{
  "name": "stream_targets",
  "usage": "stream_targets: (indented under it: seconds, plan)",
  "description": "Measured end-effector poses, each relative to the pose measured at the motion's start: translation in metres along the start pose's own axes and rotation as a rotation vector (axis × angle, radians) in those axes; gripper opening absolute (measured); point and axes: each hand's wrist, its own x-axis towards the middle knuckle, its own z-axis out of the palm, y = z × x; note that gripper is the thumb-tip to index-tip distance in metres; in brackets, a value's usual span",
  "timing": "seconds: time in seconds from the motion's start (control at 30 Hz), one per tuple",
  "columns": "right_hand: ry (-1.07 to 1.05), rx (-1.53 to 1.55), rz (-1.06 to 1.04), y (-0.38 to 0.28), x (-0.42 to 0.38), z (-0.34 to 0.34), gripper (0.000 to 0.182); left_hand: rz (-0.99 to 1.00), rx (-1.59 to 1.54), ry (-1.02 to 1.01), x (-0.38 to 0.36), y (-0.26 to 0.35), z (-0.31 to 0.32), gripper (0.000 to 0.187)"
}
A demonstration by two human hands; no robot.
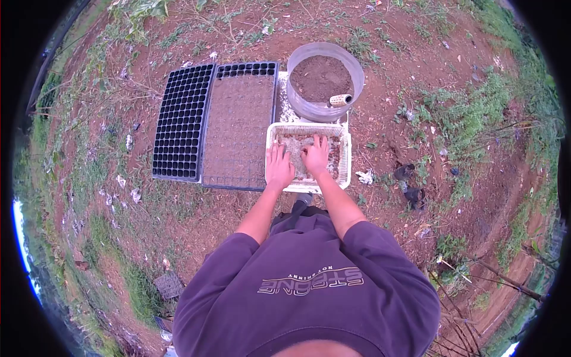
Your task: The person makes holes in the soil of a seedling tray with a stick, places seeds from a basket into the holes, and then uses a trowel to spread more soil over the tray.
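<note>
A white rectangular basin holds a pale, crumbly material with reddish-brown bits around it. Over its left side lies my left hand, fingers stretched forward and somewhat apart, touching the material. My right hand is at the basin's middle, its index and thumb bent down toward the material, the other fingers extended; I cannot make out anything held in it. Just left of the basin sits a seedling tray filled with brown soil. Beyond the basin stands a round translucent tub of dark soil.
An empty black seedling tray lies at the far left. A patterned cylinder rests at the tub's near edge. White granules show on a board under the tub. Dark crumpled bags lie on the ground to the right, among weeds.
</note>
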Motion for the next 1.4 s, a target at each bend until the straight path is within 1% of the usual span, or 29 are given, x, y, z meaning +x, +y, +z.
stream_targets:
  seconds: [0.13,0.2,0.23,0.3,0.33,0.37,0.43,0.53,0.57,0.6,0.63,0.7,0.73,0.8,0.83,0.9,0.93,1.0,1.13,1.2,1.23,1.27,1.3,1.4]
  plan:
    - [0.025,0.087,-0.036,0.006,-0.002,0.008,0.013,-0.002,-0.010,-0.009,-0.001,0.001,-0.004,0.049]
    - [0.171,0.260,-0.052,0.007,-0.009,0.004,0.009,-0.001,-0.014,-0.020,-0.001,0.001,-0.006,0.053]
    - [0.174,0.262,-0.053,0.009,-0.008,0.002,0.009,0.000,-0.012,-0.017,0.000,0.001,-0.006,0.053]
    - [0.217,0.539,-0.004,0.016,-0.010,0.002,0.011,0.002,-0.027,0.001,-0.001,0.001,-0.005,0.052]
    - [0.204,0.605,-0.005,0.020,-0.010,0.002,0.015,0.003,-0.027,-0.001,-0.002,0.000,-0.004,0.052]
    - [0.205,0.605,-0.001,0.022,-0.013,0.002,0.015,0.017,-0.038,0.022,-0.002,-0.001,-0.003,0.052]
    - [0.199,0.628,-0.077,0.027,-0.019,-0.001,0.014,0.043,-0.048,0.047,-0.001,-0.002,-0.002,0.051]
    - [0.297,0.644,-0.063,0.019,-0.030,-0.014,0.011,0.040,-0.072,0.049,-0.001,-0.002,-0.002,0.049]
    - [0.342,0.663,-0.053,0.017,-0.031,-0.016,0.010,0.053,-0.127,0.105,-0.002,-0.003,-0.001,0.047]
    - [0.317,0.654,-0.048,0.016,-0.032,-0.018,0.015,0.063,-0.181,0.160,-0.001,-0.005,-0.001,0.045]
    - [0.320,0.657,-0.048,0.012,-0.030,-0.019,0.015,0.065,-0.178,0.161,-0.001,-0.008,0.000,0.045]
    - [0.393,0.769,-0.037,0.004,-0.024,-0.019,0.028,0.084,-0.364,0.264,-0.001,-0.011,-0.004,0.046]
    - [0.390,0.770,-0.036,0.001,-0.023,-0.018,0.028,0.082,-0.363,0.262,-0.001,-0.014,-0.006,0.046]
    - [0.448,0.719,-0.067,-0.012,-0.020,-0.033,0.037,0.075,-0.346,0.338,0.000,-0.021,-0.011,0.049]
    - [0.440,0.720,-0.068,-0.019,-0.018,-0.038,0.037,0.068,-0.346,0.337,0.001,-0.024,-0.014,0.049]
    - [0.427,0.783,-0.052,-0.029,-0.016,-0.041,0.037,0.045,-0.375,0.414,0.001,-0.030,-0.020,0.048]
    - [0.486,0.741,-0.091,-0.034,-0.014,-0.042,0.036,0.041,-0.371,0.435,0.002,-0.034,-0.024,0.047]
    - [0.509,0.711,-0.113,-0.042,-0.010,-0.047,0.035,0.032,-0.402,0.447,0.005,-0.040,-0.031,0.048]
    - [0.577,0.667,-0.139,-0.061,0.006,-0.040,0.031,0.036,-0.452,0.486,0.022,-0.068,-0.031,0.046]
    - [0.560,0.689,-0.124,-0.074,0.017,-0.028,0.029,0.004,-0.494,0.477,0.029,-0.085,-0.034,0.044]
    - [0.538,0.712,-0.101,-0.083,0.022,-0.021,0.028,0.007,-0.488,0.474,0.031,-0.097,-0.037,0.044]
    - [0.601,0.734,-0.089,-0.107,0.035,-0.006,0.024,0.018,-0.464,0.485,0.038,-0.128,-0.043,0.044]
    - [0.609,0.734,-0.085,-0.119,0.041,0.000,0.024,0.023,-0.451,0.503,0.044,-0.142,-0.047,0.044]
    - [0.572,0.696,-0.116,-0.159,0.058,0.011,0.018,-0.031,-0.452,0.542,0.056,-0.187,-0.062,0.044]
